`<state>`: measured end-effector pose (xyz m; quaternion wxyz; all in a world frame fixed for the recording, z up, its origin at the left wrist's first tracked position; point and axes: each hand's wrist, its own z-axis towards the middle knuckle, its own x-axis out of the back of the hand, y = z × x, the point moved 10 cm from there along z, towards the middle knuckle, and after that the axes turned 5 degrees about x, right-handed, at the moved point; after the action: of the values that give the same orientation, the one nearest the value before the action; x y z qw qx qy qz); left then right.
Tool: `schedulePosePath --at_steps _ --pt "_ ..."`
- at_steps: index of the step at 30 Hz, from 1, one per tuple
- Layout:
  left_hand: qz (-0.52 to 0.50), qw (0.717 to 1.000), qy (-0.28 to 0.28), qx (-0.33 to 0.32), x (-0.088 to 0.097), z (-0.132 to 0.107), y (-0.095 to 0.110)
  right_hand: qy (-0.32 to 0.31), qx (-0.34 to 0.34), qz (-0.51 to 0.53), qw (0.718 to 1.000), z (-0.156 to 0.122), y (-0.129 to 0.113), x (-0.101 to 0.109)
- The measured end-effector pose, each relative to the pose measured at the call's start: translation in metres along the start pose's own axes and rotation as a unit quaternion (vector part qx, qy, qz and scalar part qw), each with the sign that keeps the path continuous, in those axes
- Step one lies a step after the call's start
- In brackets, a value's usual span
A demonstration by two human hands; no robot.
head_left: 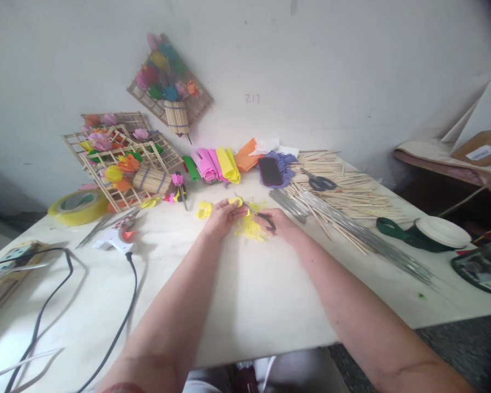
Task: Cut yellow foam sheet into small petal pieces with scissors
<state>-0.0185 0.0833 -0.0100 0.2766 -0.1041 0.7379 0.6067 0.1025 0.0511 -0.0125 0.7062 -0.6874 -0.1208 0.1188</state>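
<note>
Near the middle of the white table, my left hand pinches a small piece of yellow crepe paper. My right hand is closed round the dark handles of a pair of scissors, whose blades point left toward the paper. Whether the blades touch the paper is too small to tell. Below and around both hands lie yellow paper scraps. A little heap of cut yellow pieces rests just left of my left hand.
Behind my hands lie rolled crepe paper and a phone on purple yarn. Wooden sticks, metal wires and other scissors spread to the right. On the left are a glue gun, tape roll and stick-and-flower frames.
</note>
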Motion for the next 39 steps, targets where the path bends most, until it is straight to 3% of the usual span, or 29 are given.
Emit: schedulePosePath --at_steps 17,32,39 --pt "-0.009 1.0 0.013 -0.016 0.0042 0.002 0.0019 0.004 -0.002 -0.025 1.0 0.0002 0.0026 0.0012" --pt "0.022 0.999 -0.025 0.011 -0.0038 -0.0003 -0.0022 -0.001 0.009 -0.032 0.999 -0.0002 0.0031 0.0024" --pt "0.022 1.0 -0.015 0.006 -0.0026 -0.0003 -0.0012 0.003 0.011 -0.038 0.999 -0.0031 -0.0016 0.0031"
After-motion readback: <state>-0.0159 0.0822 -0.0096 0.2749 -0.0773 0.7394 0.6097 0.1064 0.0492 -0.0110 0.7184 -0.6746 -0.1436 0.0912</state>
